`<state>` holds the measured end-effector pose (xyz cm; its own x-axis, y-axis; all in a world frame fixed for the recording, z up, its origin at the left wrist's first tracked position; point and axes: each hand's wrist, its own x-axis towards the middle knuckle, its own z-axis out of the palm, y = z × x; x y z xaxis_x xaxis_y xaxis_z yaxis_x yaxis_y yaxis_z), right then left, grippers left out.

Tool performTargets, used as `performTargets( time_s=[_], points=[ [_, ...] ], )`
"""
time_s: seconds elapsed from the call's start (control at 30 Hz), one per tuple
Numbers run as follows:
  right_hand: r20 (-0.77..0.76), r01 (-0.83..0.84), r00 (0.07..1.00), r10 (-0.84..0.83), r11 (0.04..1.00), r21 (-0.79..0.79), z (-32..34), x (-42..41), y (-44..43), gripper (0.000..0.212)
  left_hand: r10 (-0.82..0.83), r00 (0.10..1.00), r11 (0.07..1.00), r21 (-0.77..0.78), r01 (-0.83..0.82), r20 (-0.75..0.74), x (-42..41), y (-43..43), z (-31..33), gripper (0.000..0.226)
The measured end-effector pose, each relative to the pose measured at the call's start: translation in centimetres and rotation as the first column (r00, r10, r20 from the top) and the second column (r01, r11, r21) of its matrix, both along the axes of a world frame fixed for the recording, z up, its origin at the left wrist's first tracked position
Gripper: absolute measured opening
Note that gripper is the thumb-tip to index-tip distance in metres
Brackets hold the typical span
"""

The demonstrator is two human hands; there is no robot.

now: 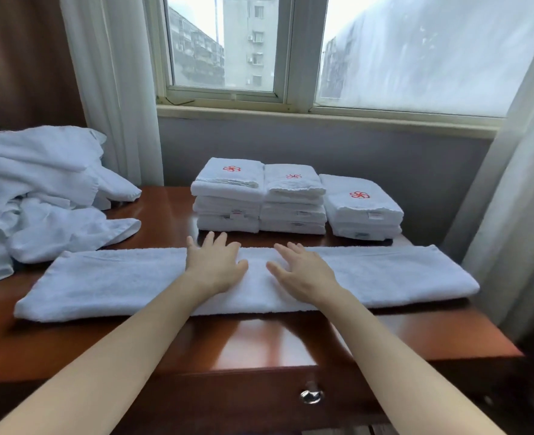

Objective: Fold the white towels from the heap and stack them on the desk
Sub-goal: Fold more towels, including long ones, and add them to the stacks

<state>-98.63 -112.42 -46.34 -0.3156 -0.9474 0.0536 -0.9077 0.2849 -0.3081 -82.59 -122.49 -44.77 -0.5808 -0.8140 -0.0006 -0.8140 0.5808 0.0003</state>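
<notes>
- Two open palms pressed down on the middle of the folded towel [102,284]: left hand [215,265] and right hand [303,274] side by side, a little apart, fingers straight and spread, gripping nothing.
- Laid as a long narrow strip across the centre of the frame, on the desk [259,337], with ends reaching toward the left and right edges of the desktop.
- Probably soft, thick terry: light to lift, limp, no stiffness of its own, likely to sag and shed its layers if raised from the middle.
- Best taken at one short end, pinching all layers together at both corners, then carried over to meet the other end.
- Little slip expected cloth on cloth, more on the glossy wood; worth keeping a palm on the fold line.
- Upper centre, behind the hands: three stacks of folded towels [292,199], close together, red emblems on top.
- Left of frame: heap [39,189] of unfolded white towels, spilling onto the desk.
</notes>
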Motion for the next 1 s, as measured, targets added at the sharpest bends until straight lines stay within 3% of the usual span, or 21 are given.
performTargets(
  time_s=[0.17,0.37,0.5,0.63,0.83,0.93,1.0],
  points=[
    [-0.036,0.186,0.981,-0.189,0.98,-0.075,0.7,-5.9,4.9,0.052,-0.26,0.94,0.962,0.022,0.271,-0.221,-6.1,3.9,0.1,0.056],
    [-0.142,0.437,0.89,-0.434,0.9,-0.011,-0.8,-11.6,10.3,0.052,-0.499,0.83,0.862,-0.04,0.506,-0.251,-13.6,8.2,-0.6,0.056],
    [-0.122,0.452,0.881,-0.457,0.89,-0.064,-1.3,-13.6,11.9,0.047,-0.568,0.797,0.819,-0.05,0.571,-0.206,-17.4,10.2,-1.5,0.057],
    [-0.094,0.564,0.809,-0.58,0.811,-0.156,-1.0,-15.5,13.3,0.037,-0.604,0.768,0.792,-0.051,0.608,-0.214,-20.4,11.3,-1.6,0.051],
    [0.181,0.717,0.697,-0.694,0.684,-0.135,-1.6,-16.8,14.6,0.049,-0.645,0.746,0.758,-0.018,0.652,-0.167,-22.2,11.4,-3.5,0.056],
    [0.213,0.731,0.683,-0.699,0.654,-0.194,-1.7,-16.7,14.5,0.054,-0.637,0.729,0.759,-0.037,0.65,-0.252,-22.3,11.2,-4.1,0.055],
    [0.192,0.722,0.69,-0.698,0.645,-0.25,-1.8,-16.6,14.5,0.054,-0.644,0.672,0.743,-0.09,0.663,-0.366,-22.1,11.2,-4.5,0.051]
  ],
)
